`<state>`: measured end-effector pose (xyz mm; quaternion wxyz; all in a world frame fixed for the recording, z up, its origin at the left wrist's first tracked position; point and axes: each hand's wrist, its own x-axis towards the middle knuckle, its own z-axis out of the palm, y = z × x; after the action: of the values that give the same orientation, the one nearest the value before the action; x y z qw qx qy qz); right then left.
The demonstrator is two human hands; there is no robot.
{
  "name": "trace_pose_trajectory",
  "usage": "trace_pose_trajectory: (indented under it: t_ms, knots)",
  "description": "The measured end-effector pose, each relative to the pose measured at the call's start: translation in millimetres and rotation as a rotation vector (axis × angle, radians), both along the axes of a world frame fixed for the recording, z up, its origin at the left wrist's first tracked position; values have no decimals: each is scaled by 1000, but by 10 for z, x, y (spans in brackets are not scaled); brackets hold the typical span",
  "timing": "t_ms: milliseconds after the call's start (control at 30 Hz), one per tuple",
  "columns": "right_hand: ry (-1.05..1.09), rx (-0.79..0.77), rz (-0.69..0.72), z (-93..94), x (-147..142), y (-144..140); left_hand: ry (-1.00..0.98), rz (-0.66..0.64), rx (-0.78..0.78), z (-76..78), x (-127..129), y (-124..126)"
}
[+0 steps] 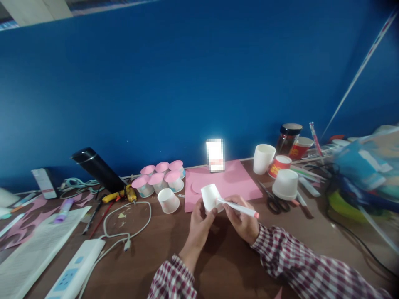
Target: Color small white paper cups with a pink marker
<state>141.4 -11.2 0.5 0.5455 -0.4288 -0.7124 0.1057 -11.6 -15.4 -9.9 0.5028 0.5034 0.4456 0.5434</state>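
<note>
A white paper cup (209, 197) is held tilted in front of me, and my left hand (200, 222) is closed round its lower part. In my right hand (242, 220) is a white marker pen (238, 207) with a pinkish-red end; its tip meets or nearly meets the cup's side. Beneath and behind the cup lies a pink sheet of paper (230, 178). Another white paper cup (168, 201) stands upright to the left. Beyond it, several cups with pink paper tops (157, 179) are grouped together.
On the right are scissors (274, 202), an upside-down white cup (285, 184), a red cup (279, 166) and a dark-lidded jar (289, 139). To the left, a yellow glue gun (120, 194), black flask (97, 169), power strip (77, 270) and cables lie before the blue partition (174, 83).
</note>
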Motion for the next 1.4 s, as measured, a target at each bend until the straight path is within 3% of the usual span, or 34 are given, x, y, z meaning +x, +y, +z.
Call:
trace_pose_trajectory:
  t_ms: [967,1400]
  knots:
    - [-7,-13,29,26,0,-2,-14,20,-11,25,5,-1]
    - [-8,-9,32,11,1,3,118,17,17,73,14,-24]
